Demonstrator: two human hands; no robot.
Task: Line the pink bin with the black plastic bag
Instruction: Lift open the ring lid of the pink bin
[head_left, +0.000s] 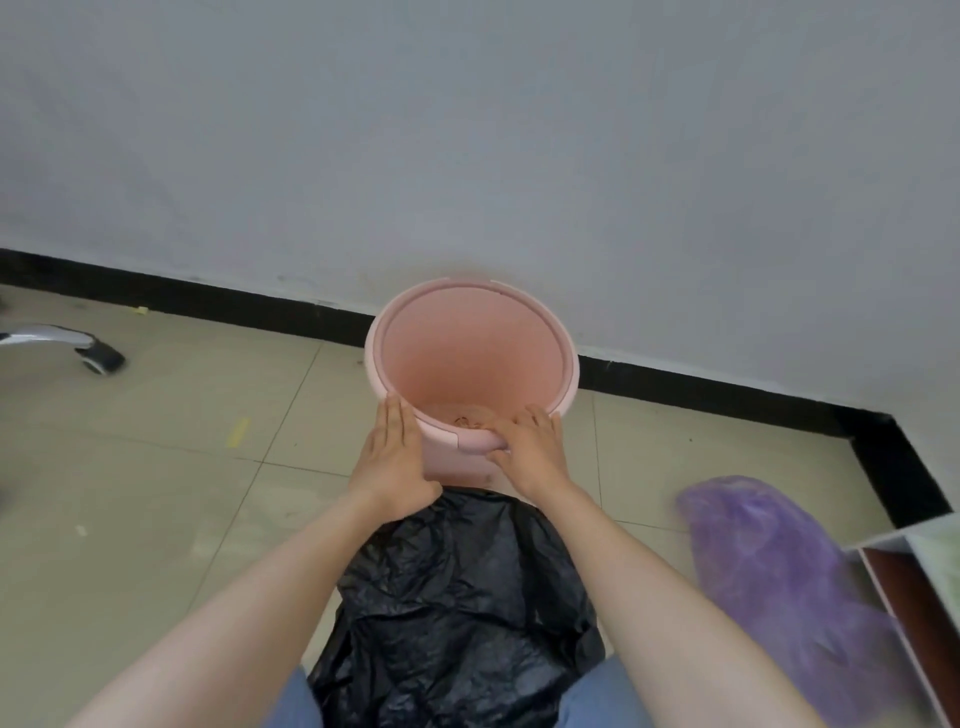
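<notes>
The round pink bin (467, 306) stands on the tiled floor against the wall, with a little debris at its bottom. My left hand (392, 460) lies flat against the bin's near left side, fingers together and straight. My right hand (530, 444) grips the near rim, fingers curled over into the bin and thumb outside. The crumpled black plastic bag (457, 608) lies on the floor between my forearms, just in front of the bin, held by neither hand.
A purple plastic bag (779, 577) lies on the floor to the right, beside a piece of furniture (914, 587) at the right edge. A chair leg with a caster (96, 356) is at the far left. A black skirting board (208, 299) runs along the wall.
</notes>
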